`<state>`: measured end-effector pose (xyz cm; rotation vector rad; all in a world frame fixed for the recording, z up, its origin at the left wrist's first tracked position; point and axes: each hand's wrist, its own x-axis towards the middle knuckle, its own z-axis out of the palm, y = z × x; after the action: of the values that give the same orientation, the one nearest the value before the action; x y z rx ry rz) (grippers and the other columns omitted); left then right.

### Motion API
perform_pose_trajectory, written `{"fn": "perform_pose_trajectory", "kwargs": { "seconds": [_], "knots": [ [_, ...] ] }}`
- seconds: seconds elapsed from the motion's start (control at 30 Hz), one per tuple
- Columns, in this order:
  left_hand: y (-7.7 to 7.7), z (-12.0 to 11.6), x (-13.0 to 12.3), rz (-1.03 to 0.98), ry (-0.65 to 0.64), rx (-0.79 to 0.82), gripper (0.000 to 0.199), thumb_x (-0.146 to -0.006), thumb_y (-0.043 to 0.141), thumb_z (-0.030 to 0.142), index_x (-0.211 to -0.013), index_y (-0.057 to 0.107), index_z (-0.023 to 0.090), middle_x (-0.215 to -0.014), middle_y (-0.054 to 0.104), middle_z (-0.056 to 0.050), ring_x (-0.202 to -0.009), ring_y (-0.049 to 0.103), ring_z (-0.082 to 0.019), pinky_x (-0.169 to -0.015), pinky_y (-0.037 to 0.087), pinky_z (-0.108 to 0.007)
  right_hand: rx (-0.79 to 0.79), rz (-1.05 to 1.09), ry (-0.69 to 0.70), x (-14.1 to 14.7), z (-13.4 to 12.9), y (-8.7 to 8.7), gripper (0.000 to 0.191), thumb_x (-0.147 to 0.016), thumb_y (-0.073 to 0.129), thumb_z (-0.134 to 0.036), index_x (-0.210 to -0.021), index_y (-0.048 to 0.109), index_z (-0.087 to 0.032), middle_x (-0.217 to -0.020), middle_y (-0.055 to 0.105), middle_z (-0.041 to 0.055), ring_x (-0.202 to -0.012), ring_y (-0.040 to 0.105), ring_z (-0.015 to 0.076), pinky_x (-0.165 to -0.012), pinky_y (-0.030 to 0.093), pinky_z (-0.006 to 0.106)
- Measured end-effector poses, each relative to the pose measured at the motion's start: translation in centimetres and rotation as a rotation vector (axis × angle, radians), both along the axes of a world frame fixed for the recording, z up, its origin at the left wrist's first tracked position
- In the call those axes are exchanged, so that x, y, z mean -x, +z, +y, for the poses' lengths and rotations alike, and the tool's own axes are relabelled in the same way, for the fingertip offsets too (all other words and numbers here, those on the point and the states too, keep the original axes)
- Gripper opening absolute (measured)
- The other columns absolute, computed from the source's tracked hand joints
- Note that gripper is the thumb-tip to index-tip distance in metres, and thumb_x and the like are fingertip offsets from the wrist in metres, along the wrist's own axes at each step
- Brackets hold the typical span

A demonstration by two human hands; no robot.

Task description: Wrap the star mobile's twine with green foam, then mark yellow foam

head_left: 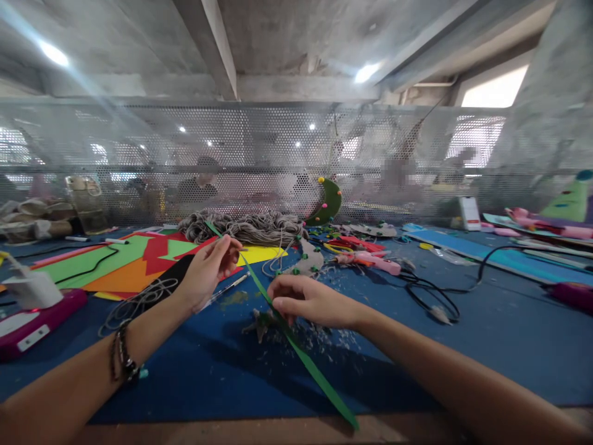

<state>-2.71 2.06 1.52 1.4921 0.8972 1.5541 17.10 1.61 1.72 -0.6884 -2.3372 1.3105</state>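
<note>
A long, narrow green strip, felt-like, runs diagonally from beyond my left hand down to the table's front edge. My left hand pinches its upper part between thumb and fingers. Lower down, my right hand is closed on the same strip with its fingertips. Beneath the right hand lies a small grey star-shaped piece, partly hidden, with pale scraps scattered around it. Just beyond the hands is a grey curved piece with small green bits on it. A pen rests beside my left hand.
Coloured sheets and a magenta power strip are at left. Bundled grey cord and a decorated green crescent stand before a perforated partition. A pink glue gun, black cable and blue sheet lie right.
</note>
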Motion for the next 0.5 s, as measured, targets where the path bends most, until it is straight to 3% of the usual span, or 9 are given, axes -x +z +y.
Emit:
{"fn": "perform_pose_trajectory", "kwargs": {
  "seconds": [0.17,0.37,0.5],
  "knots": [
    [-0.2,0.1,0.0,0.094,-0.026,0.057,0.037,-0.077,0.042,0.05,-0.07,0.049,0.015,-0.047,0.037,0.006,-0.041,0.035,-0.006,-0.038,0.028,-0.018,-0.049,0.017,-0.071,0.1,0.0,0.1,0.018,-0.081,0.041,-0.032,-0.076,0.046,-0.016,-0.061,0.049,-0.0026,-0.053,0.046,0.0062,-0.052,0.039,0.021],
    [-0.8,-1.3,-2.6,0.418,-0.32,0.145,0.038,-0.074,0.042,0.051,-0.065,0.048,0.015,-0.043,0.041,0.006,-0.038,0.036,-0.006,-0.038,0.03,-0.017,-0.071,0.141,-0.18,0.3,0.3,0.0,0.024,-0.082,0.037,-0.038,-0.073,0.041,-0.016,-0.059,0.048,-0.0033,-0.047,0.045,0.0054,-0.046,0.035,0.02],
    [-1.2,-1.9,-4.1,0.552,-0.416,0.178,0.035,-0.078,0.039,0.048,-0.069,0.048,0.015,-0.046,0.043,0.006,-0.037,0.038,-0.006,-0.037,0.031,-0.017,-0.042,0.202,-0.216,0.2,0.5,-0.1,0.027,-0.081,0.039,-0.041,-0.068,0.038,-0.017,-0.052,0.044,-0.006,-0.043,0.042,0.0047,-0.041,0.031,0.018]
  ]
}}
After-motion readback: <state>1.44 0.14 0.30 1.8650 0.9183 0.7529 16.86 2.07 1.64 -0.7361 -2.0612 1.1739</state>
